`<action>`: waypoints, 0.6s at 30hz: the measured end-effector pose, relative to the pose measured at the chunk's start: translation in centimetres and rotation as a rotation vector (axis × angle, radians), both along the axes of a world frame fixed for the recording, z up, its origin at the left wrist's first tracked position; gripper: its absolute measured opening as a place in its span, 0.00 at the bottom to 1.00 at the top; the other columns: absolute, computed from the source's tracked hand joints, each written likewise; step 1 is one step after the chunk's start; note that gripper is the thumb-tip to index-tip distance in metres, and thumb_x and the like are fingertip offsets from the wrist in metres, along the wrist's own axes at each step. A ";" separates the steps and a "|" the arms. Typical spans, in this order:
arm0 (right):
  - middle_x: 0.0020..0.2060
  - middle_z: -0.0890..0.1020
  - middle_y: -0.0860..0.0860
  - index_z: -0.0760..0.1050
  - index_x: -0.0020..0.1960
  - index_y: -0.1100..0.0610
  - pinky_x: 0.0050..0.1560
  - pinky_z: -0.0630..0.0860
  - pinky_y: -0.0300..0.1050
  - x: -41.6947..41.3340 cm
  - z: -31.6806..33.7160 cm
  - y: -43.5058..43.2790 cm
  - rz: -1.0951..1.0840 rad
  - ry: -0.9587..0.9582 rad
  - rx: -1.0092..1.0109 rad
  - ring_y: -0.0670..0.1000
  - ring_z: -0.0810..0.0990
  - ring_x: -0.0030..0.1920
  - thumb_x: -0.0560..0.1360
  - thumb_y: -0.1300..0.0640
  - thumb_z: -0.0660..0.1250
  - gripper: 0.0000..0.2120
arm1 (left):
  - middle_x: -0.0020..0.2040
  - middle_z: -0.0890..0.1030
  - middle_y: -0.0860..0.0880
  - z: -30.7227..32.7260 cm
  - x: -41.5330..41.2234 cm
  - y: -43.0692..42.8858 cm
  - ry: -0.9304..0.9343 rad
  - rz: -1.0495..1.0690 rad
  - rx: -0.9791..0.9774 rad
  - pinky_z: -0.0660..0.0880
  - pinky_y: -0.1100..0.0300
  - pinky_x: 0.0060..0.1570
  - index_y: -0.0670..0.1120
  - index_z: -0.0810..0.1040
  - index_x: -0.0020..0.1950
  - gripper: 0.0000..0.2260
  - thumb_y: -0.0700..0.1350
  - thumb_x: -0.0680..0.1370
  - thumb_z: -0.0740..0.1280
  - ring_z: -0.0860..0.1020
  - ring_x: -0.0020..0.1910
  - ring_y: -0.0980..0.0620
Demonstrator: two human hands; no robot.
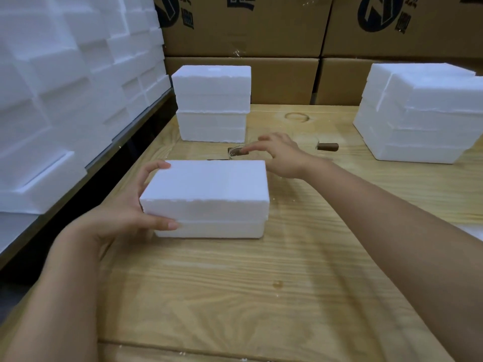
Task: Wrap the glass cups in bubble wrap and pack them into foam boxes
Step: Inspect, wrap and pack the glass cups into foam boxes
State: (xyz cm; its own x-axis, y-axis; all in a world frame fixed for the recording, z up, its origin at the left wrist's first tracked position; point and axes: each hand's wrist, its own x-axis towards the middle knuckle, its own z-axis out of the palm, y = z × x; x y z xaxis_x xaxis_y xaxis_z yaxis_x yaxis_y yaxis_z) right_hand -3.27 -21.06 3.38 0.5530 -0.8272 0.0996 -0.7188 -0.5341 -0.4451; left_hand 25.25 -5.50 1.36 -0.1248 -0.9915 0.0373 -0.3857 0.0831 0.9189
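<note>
Gripping the left end of a closed, grainy white foam box (pixel 209 189) on the wooden tabletop (pixel 261 283), our left hand (pixel 122 212) curls round it. Our right hand (pixel 282 158), fingers outstretched, touches the brown handle of one clear glass cup (pixel 236 152) just behind it; a second cup (pixel 326 146) lies nearby.

One head-worn wide-angle view, forward and down, close over the wooden table (pixel 261 296), cartons (pixel 285 79) behind.
</note>
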 end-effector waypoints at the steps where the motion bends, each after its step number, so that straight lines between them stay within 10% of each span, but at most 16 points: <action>1: 0.72 0.65 0.51 0.73 0.64 0.38 0.71 0.48 0.55 0.3 -0.3 -0.2 -0.005 0.021 -0.004 0.52 0.51 0.74 0.79 0.46 0.61 0.14 | 0.51 0.72 0.74 -0.1 0.5 0.0 -0.002 0.014 -0.005 0.75 0.73 0.42 0.67 0.65 0.63 0.45 0.47 0.52 0.82 0.75 0.48 0.71; 18: 0.53 0.75 0.50 0.76 0.46 0.48 0.60 0.62 0.46 -2.6 -0.8 -0.2 0.069 -0.006 -0.053 0.50 0.67 0.60 0.78 0.43 0.60 0.10 | 0.56 0.70 0.72 -0.9 3.3 -1.3 -0.016 0.134 -0.060 0.73 0.60 0.49 0.68 0.65 0.63 0.46 0.53 0.49 0.80 0.73 0.53 0.69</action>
